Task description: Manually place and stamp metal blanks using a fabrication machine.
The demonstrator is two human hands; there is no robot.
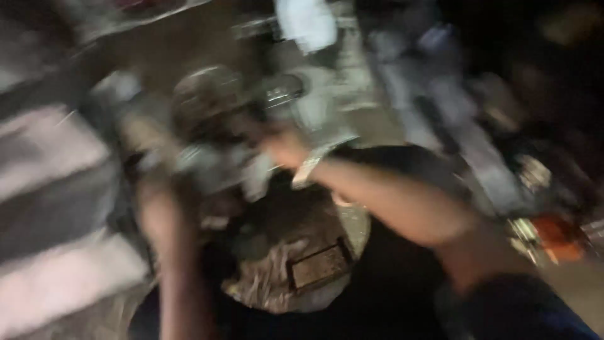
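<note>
The picture is badly blurred by motion. My right hand (pixel 284 146) reaches in from the lower right, a watch on the wrist, and closes near a grey metal part (pixel 211 165) at the centre. My left hand (pixel 139 135) comes up from the bottom left and rests against the same grey mass; whether it grips is unclear. Behind the hands sits a rounded dark metal housing (pixel 204 97). Below them lies a round dark tub (pixel 296 258) with crumpled grey material and a small rectangular frame inside.
Pale striped surface (pixel 50 189) fills the left side. A long grey bar (pixel 440 107) runs down the right, with an orange object (pixel 557 239) at its lower end. A bright white patch (pixel 308 22) shows at the top. Dark clutter lies at the far right.
</note>
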